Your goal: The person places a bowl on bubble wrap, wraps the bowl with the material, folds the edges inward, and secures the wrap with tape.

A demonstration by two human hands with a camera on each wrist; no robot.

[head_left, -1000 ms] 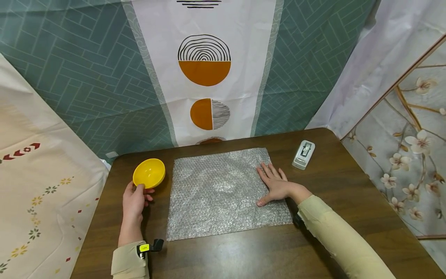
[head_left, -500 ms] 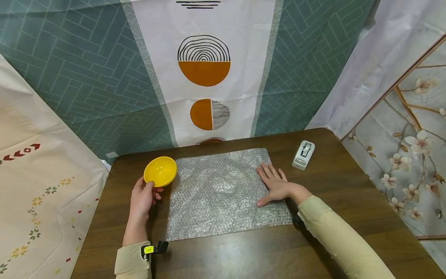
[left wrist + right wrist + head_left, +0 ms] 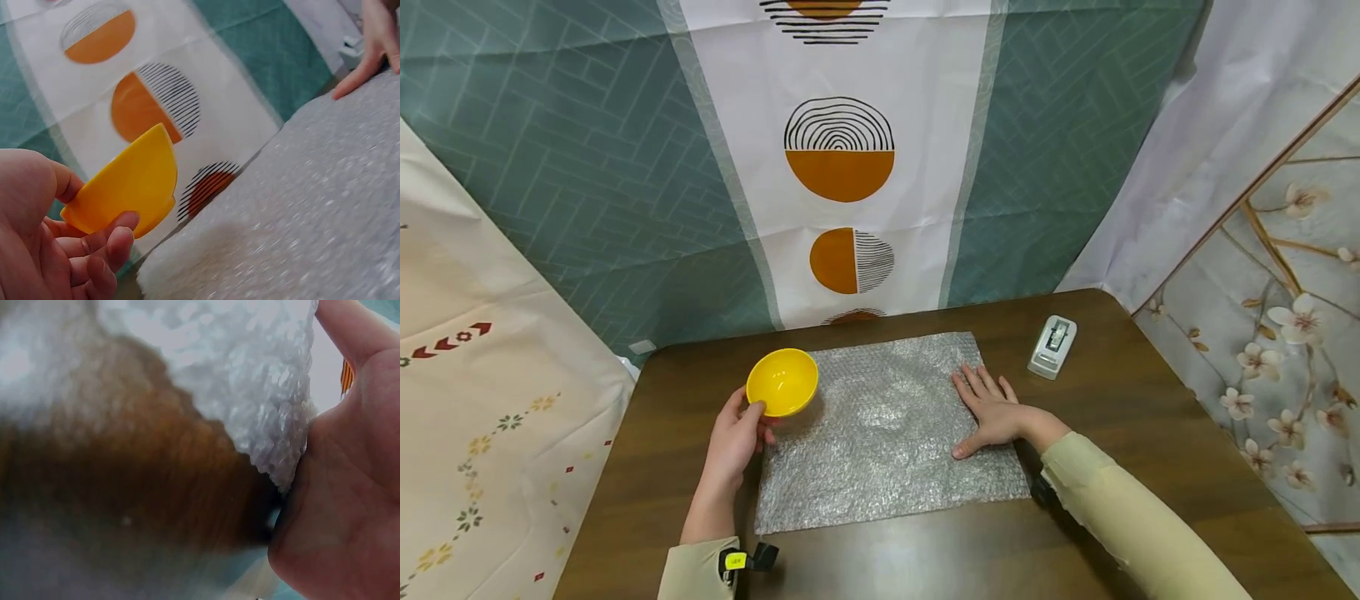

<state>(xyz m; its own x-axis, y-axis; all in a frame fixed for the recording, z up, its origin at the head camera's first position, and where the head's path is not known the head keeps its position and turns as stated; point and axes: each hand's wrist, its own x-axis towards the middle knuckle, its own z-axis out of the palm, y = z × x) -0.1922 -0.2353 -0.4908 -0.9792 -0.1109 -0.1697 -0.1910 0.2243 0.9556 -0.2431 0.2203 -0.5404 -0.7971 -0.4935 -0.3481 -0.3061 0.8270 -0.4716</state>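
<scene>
A yellow bowl (image 3: 783, 382) is pinched at its near rim by my left hand (image 3: 734, 437), thumb on the inside and fingers beneath. The bowl is raised over the left part of a sheet of bubble wrap (image 3: 887, 442), and the left wrist view shows the bowl (image 3: 134, 184) clear of the wrap. My right hand (image 3: 992, 414) rests on the right side of the wrap with its fingers spread. In the right wrist view, the palm (image 3: 350, 487) is beside the wrap's edge (image 3: 250, 419).
A white tape dispenser-like device (image 3: 1052, 347) lies at the back right of the brown wooden table (image 3: 880, 558). Patterned cloths hang behind the table and at both sides.
My left hand has carried the bowl to the right, from beside the bubble wrap to above its left part. The right hand stays in place. The head view has tilted up slightly.
</scene>
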